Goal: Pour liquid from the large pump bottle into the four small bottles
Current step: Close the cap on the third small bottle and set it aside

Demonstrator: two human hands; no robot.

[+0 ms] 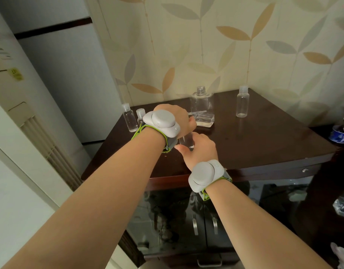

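Currently, head view only. Dark wooden surface (254,140) set in a corner against leaf-patterned wallpaper (225,45).

Large pump bottle (202,107) upright toward the back of the surface, near the wall — pump head off, threaded neck bare, shallow layer of clear liquid at the bottom. What looks like a dip tube lying just left of it; too blurred to confirm.

Small bottles:
- capped small bottle (242,101) right of the large bottle, well apart from it, upright, looks empty.
- left small bottle (130,118) at the far left edge, capped, upright.
- second left bottle (140,115) just beside the former, capped, mostly hidden behind the left wrist.
- held small bottle (187,139) near the middle of the surface, in front of the large bottle, clear body showing between both hands.

Left hand (174,118) over the top of the held small bottle, fingers curled down round its neck or cap; cap itself hidden, exact pinch not visible. Right hand (199,147) wrapped round the lower body of the same bottle, thumb on the near side, fingers curled behind.

Grey wrist devices with green straps — left wrist device (161,122), right wrist device (205,174).

Glass-fronted cabinet doors (204,216) below the surface. Pale tall appliance (56,74) at left.
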